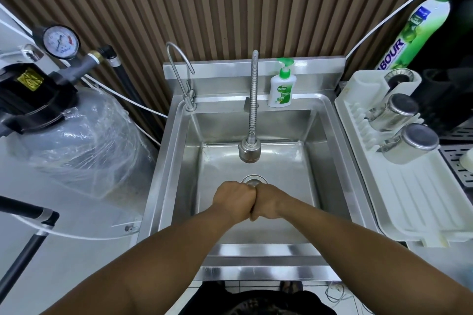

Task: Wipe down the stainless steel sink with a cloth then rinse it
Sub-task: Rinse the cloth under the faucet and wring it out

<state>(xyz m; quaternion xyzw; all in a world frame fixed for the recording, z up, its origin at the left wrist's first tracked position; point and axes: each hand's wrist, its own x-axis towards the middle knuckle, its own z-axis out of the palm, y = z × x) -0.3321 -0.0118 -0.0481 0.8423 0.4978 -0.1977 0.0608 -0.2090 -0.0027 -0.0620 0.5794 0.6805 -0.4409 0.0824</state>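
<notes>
Our fists meet over the sink (176,161).

We hold our left hand (234,199) and right hand (267,202) knuckle to knuckle above the basin, just in front of the drain (254,179); both have fingers curled closed, and we cannot tell whether they grip anything. We see no cloth. The tap (249,152) hangs above the drain, soap (281,89) on the back ledge.

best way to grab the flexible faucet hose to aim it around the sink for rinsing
Grip the flexible faucet low down, at the thick spray head or just above it, since that end steers the flow. Come from the front with the right hand. The head hangs free over the sink basin, facing the person, while the soap bottle stands beside the base.
</notes>
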